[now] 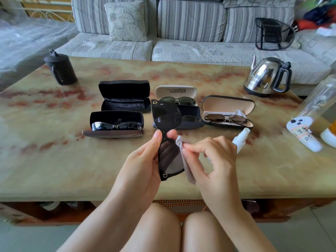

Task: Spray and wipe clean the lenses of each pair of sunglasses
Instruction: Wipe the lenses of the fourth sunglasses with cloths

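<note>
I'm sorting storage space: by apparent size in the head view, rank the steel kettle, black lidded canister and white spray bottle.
1. Shiny steel kettle
2. Black cylindrical lidded canister, close behind it
3. White spray bottle, partly hidden by the right hand; its full size is unsure.

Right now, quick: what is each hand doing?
Left hand: closed on the black sunglasses, held upright.
Right hand: pinching a grey cloth against the lens, spray bottle tucked behind it.

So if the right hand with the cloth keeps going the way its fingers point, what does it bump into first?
Probably the lower lens of the black sunglasses held by the left hand. The right hand points its cloth leftward at it, though depth is unclear.
</note>
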A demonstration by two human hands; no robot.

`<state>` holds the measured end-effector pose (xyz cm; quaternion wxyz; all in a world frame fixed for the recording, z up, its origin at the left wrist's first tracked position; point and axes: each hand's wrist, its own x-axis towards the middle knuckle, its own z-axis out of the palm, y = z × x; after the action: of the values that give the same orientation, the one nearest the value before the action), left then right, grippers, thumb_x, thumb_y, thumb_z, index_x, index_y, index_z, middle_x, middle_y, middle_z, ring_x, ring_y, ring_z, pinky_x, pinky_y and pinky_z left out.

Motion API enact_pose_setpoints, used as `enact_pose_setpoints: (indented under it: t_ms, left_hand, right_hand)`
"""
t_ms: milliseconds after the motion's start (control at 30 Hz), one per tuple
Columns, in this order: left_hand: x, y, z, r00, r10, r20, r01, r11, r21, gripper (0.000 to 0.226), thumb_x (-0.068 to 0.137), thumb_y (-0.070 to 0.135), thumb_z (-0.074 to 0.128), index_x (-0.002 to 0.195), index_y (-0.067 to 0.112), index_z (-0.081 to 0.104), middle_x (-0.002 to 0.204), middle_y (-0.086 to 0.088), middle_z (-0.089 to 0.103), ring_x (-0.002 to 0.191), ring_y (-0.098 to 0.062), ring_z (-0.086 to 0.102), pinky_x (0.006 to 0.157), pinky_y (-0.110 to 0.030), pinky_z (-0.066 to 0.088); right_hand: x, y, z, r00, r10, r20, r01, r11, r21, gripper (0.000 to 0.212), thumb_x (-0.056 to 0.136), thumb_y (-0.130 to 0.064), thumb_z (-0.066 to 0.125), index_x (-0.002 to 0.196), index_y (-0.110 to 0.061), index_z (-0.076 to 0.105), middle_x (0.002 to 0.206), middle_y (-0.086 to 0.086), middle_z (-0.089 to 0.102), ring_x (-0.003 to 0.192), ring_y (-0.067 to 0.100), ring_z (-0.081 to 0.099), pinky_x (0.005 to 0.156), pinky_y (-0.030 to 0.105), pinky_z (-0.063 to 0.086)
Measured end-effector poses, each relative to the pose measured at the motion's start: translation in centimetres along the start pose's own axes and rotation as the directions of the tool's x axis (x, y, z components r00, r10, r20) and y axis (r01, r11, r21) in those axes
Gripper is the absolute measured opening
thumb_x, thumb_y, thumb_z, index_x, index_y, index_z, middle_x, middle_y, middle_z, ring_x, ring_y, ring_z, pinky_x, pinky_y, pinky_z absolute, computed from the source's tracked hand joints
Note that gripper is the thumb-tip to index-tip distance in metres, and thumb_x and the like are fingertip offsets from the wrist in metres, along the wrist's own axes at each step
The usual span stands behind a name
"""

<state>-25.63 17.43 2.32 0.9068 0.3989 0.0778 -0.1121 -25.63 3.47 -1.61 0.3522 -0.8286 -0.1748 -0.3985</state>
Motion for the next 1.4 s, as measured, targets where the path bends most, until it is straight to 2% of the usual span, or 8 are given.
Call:
enact_pose_setpoints:
  t_ms: [200,367,467,567,733,900,1200,1400]
  left_hand:
    - [1.4,1.1,-1.5,0.994,0.077,0.074,-0.093,0.966,0.242,0.033,0.099,0.025,0.038,0.098,0.007,0.066,0.095,-0.007,0.069,0.090,-0.017,0.065,0.088,-0.030,0.053]
    - [2.1,3.3,-2.3,0.983,0.074,0.169,-0.153,0.837,0.526,0.038,0.101,0.025,0.038,0.096,0.003,0.068,0.097,-0.008,0.072,0.093,-0.019,0.068,0.085,-0.030,0.057]
    - [2.1,4.8,-2.3,0.971,-0.021,0.240,-0.125,0.805,0.580,0.041,0.095,0.030,0.042,0.103,-0.003,0.066,0.095,-0.006,0.070,0.093,-0.018,0.066,0.089,-0.030,0.055]
    - [2.1,5.7,-2.0,0.953,-0.108,0.284,-0.127,0.710,0.693,0.043,0.090,0.033,0.047,0.098,-0.003,0.069,0.095,-0.011,0.070,0.090,-0.018,0.066,0.084,-0.027,0.055]
    - [2.2,6.9,-1.3,0.920,-0.191,0.342,-0.146,0.642,0.752,0.040,0.086,0.035,0.050,0.091,0.004,0.075,0.101,-0.013,0.073,0.095,-0.020,0.069,0.087,-0.028,0.056]
    - [2.1,7.5,-1.5,0.914,-0.205,0.351,-0.171,0.589,0.790,0.040,0.089,0.033,0.048,0.093,0.002,0.074,0.091,-0.002,0.075,0.082,-0.011,0.069,0.071,-0.018,0.053]
    - [2.2,7.6,-1.5,0.910,-0.192,0.367,-0.223,0.517,0.826,0.033,0.085,0.038,0.052,0.084,0.016,0.078,0.101,-0.015,0.073,0.095,-0.031,0.068,0.082,-0.024,0.054]
    - [2.4,7.6,-1.6,0.923,-0.139,0.358,-0.264,0.450,0.853,0.033,0.085,0.039,0.054,0.084,0.017,0.078,0.078,-0.001,0.071,0.071,-0.010,0.064,0.065,-0.012,0.047]
  right_hand:
    - [-1.1,3.5,0.0,0.951,0.255,0.173,-0.263,0.964,0.028,0.026,0.084,-0.036,0.058,0.073,-0.017,0.072,0.074,-0.034,0.052,0.074,0.001,0.043,0.074,0.021,0.033]
    - [0.9,6.2,0.2,0.842,0.390,0.371,-0.388,0.918,-0.084,0.019,0.092,-0.029,0.064,0.106,-0.024,0.075,0.070,-0.017,0.055,0.077,0.011,0.039,0.071,0.023,0.033]
    - [3.5,5.8,-0.7,0.839,0.427,0.336,-0.478,0.874,0.084,0.022,0.096,-0.026,0.057,0.113,-0.025,0.071,0.075,-0.023,0.062,0.072,0.008,0.050,0.072,0.013,0.039]
    - [7.2,4.5,-1.7,0.810,0.411,0.418,-0.550,0.781,0.297,0.024,0.100,-0.026,0.049,0.112,-0.024,0.070,0.101,-0.017,0.072,0.087,-0.003,0.064,0.082,0.015,0.048]
    - [11.2,2.5,-2.4,0.720,0.241,0.651,-0.578,0.727,0.370,0.029,0.098,-0.031,0.046,0.113,-0.021,0.070,0.109,-0.001,0.073,0.108,0.015,0.066,0.094,0.031,0.053]
    - [11.9,2.1,-3.5,0.664,0.224,0.713,-0.643,0.659,0.391,0.031,0.089,-0.028,0.055,0.108,-0.009,0.071,0.103,0.016,0.074,0.103,0.022,0.070,0.088,0.031,0.057]
    - [11.8,1.2,-4.2,0.614,0.250,0.749,-0.740,0.513,0.435,0.033,0.079,-0.019,0.062,0.100,0.007,0.065,0.096,0.022,0.073,0.086,0.023,0.073,0.079,0.029,0.058]
    - [12.1,1.6,-4.5,0.543,0.353,0.762,-0.722,0.659,0.210,0.028,0.079,-0.027,0.065,0.099,-0.008,0.072,0.095,0.012,0.076,0.081,0.019,0.074,0.075,0.026,0.060]
